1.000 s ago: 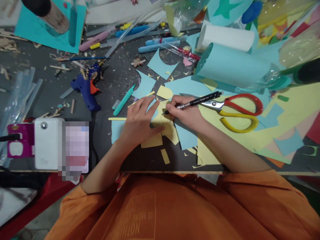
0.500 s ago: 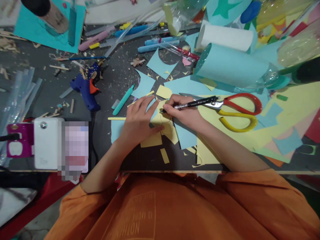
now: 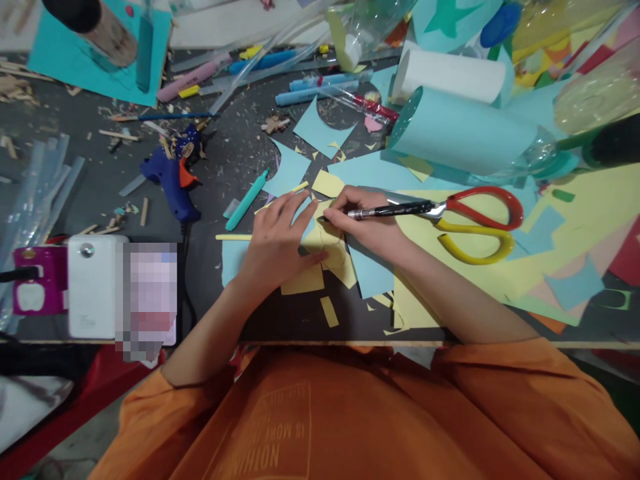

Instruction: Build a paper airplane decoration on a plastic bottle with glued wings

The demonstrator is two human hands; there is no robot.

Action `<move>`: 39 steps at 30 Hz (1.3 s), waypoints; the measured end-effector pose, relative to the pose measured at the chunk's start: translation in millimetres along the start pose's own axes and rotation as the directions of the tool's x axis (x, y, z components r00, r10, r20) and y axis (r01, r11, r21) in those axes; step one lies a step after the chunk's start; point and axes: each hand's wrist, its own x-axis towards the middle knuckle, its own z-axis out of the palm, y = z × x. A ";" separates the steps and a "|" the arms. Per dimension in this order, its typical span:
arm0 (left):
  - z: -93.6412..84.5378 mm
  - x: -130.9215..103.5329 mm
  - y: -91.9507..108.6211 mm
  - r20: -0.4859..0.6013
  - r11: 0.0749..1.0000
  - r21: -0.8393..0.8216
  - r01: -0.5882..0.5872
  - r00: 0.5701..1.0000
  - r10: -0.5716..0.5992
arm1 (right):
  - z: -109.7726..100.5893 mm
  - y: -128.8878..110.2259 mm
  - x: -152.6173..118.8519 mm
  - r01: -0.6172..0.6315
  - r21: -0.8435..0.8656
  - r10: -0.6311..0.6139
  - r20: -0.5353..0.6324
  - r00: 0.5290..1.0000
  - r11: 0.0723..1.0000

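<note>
Left hand (image 3: pixel 280 237): laid palm down with fingers spread, nothing gripped; its thumb is rested on the yellow sheet (image 3: pixel 336 239)
Right hand (image 3: pixel 379 231): closed around the pen (image 3: pixel 393 210), which is pinched toward its tip; the two hands are set apart
Sheet position: located on the table (image 3: pixel 280 320) between the hands, to the right of the left hand and to the near left of the right hand; neither hand is clearly nearer
Sheet axis: directed near to far, near end slanted right; the left edge is partly covered
Drawn outline (image 3: pixel 334 253): marked on the sheet, just on the near side of the pen tip
Pen axis: aligned left to right, tip pointed left, rear end seen across the scissors (image 3: pixel 456 201)
Tip contact: cannot be confirmed
Scissors: placed right of the pen grip, handles directed right
</note>
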 end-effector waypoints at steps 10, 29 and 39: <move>-2.3 -1.0 -0.7 -0.002 0.999 -0.049 0.022 1.000 -0.022 | -2.9 -3.1 0.2 0.046 0.058 -0.044 -0.039 0.998 0.997; -2.3 -2.0 -1.9 0.008 1.000 -0.009 -0.003 1.000 0.003 | -2.0 0.6 1.4 0.020 -0.070 -0.015 0.072 0.997 0.997; -0.6 -1.5 -2.0 -0.016 0.999 -0.035 0.016 1.000 -0.017 | 0.0 -1.4 0.6 0.030 -0.076 -0.028 0.025 0.999 0.997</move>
